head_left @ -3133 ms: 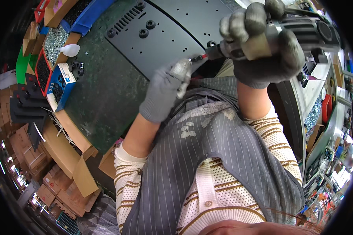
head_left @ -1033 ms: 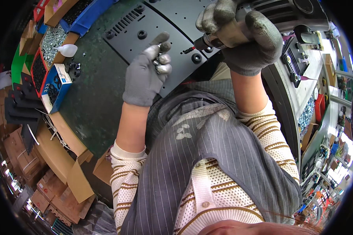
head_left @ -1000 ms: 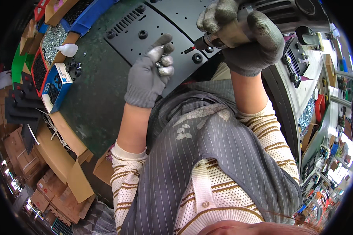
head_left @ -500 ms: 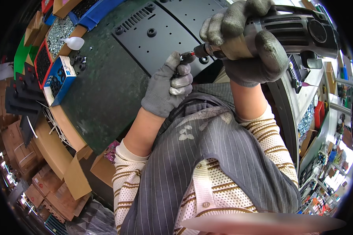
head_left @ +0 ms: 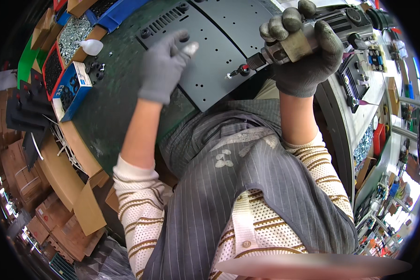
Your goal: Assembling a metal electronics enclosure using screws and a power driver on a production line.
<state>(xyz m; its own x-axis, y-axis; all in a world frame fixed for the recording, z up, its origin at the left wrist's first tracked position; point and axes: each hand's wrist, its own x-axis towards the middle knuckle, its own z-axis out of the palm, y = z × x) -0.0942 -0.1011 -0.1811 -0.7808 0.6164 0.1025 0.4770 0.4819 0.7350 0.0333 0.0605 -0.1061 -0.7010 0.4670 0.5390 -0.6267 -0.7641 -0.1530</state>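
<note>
Looking down, head view: a dark grey metal panel (head_left: 228, 56) is laid flat on the green tabletop (head_left: 102, 107), its near edge brought close to the body so both hands reach it.
Right hand (head_left: 303, 56): gloved, raised over the panel's near right corner; the fingers are clamped round the barrel of a powered screwdriver (head_left: 289, 44).
Screwdriver tip (head_left: 240, 71): tilted down and to the left, red collar just above the panel surface near its edge; whether the bit touches a hole cannot be told.
Left hand (head_left: 165, 70): gloved, held over the left part of the panel with fingers spread loosely apart; a pale fingertip shows, and whether a small part is pinched there cannot be told.
Panel features: a row of vent slots (head_left: 172, 18) and several small holes are seen, facing upward, judged to be so placed for access from above.
Supplies at left: a blue box (head_left: 72, 86) of dark small parts, a red bin (head_left: 51, 70) and a tray of bright screws (head_left: 74, 35) are set just beside the panel, within the left hand's reach.
White bottle (head_left: 91, 45): lying by the screws.
Cardboard boxes (head_left: 28, 186): stacked below the tabletop edge.
</note>
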